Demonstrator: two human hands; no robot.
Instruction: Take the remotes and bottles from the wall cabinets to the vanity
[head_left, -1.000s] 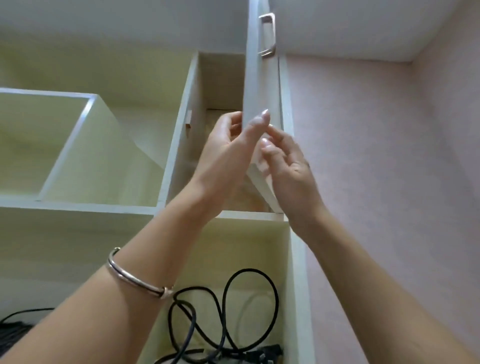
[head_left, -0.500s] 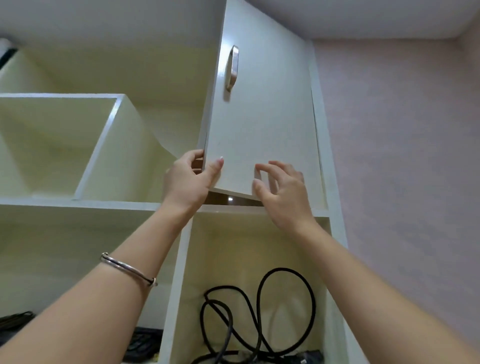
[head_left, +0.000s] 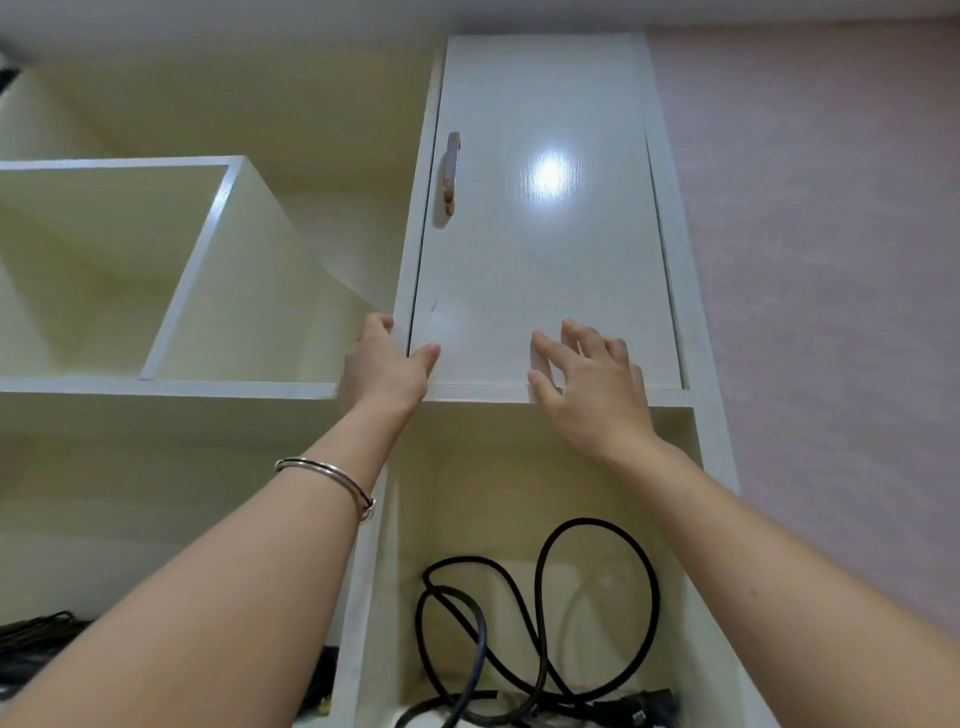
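Remotes and bottles: none in view; whether any sit behind the cabinet door (head_left: 540, 249) cannot be told, since it lies flush in its frame.
Cabinet door: directly above both hands, with its metal handle (head_left: 451, 174) well above the left hand.
Left hand (head_left: 387, 366): fingers curled round the door's lower left corner, thumb on its face; it holds only that edge.
Right hand (head_left: 589, 384): open, fingers spread, fingertips flat on the door's lower edge, holding nothing.
Pinch risk: the left fingers sit behind the door's edge against the frame, so the right hand's push could trap them.
Search risk: with this door shut, items inside could be missed.
Shelf below the hands: a loose black cable (head_left: 540, 618) lies coiled; a reach down there could snag it and drag it out.
Bracelet (head_left: 332, 480): on the left wrist, it could catch on a shelf edge.
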